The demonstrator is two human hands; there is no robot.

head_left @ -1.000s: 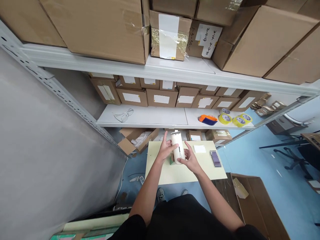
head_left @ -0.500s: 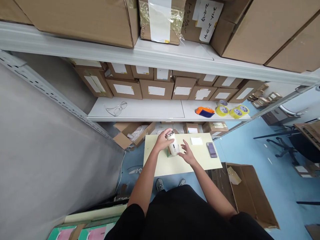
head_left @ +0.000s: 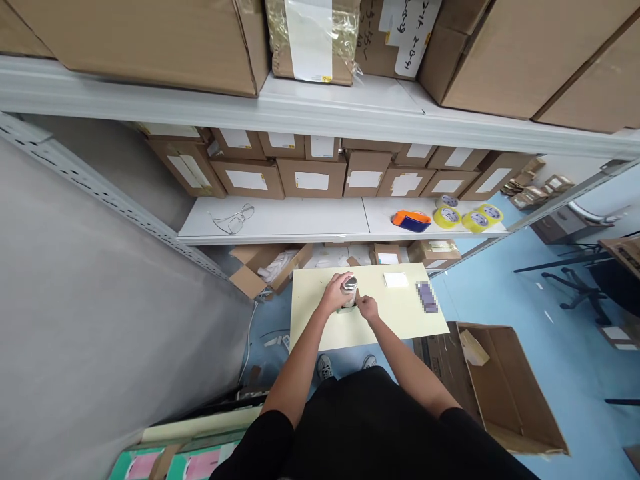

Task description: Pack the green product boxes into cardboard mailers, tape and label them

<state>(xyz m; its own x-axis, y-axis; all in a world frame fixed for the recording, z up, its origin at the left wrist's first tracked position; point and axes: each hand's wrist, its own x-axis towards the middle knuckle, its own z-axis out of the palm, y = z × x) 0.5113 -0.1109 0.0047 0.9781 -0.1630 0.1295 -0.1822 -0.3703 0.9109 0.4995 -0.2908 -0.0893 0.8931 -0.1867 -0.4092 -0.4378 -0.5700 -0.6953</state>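
Observation:
A white tumbler [head_left: 349, 299] with a shiny silver lid [head_left: 350, 284] stands nearly upright over a small greenish box [head_left: 345, 310] on the pale yellow table [head_left: 315, 327]. My left hand [head_left: 334, 293] is wrapped round the tumbler's upper part from the left. At the box's right side, my right hand [head_left: 369, 307] is closed, its fingers pinching what looks like the box's brown edge or flap. The tumbler's lower end is hidden by the box and my hands.
White papers [head_left: 395, 279] and a blurred purple item [head_left: 427, 297] lie on the table's right. The shelf ahead holds glasses [head_left: 234, 219], an orange-and-blue tape dispenser [head_left: 411, 221] and tape rolls [head_left: 447, 217]. A large open carton [head_left: 515, 387] stands at lower right.
The tumbler has gone down and become more upright, sinking toward the small box. My right hand has closed from open fingers and moved in against the box's side.

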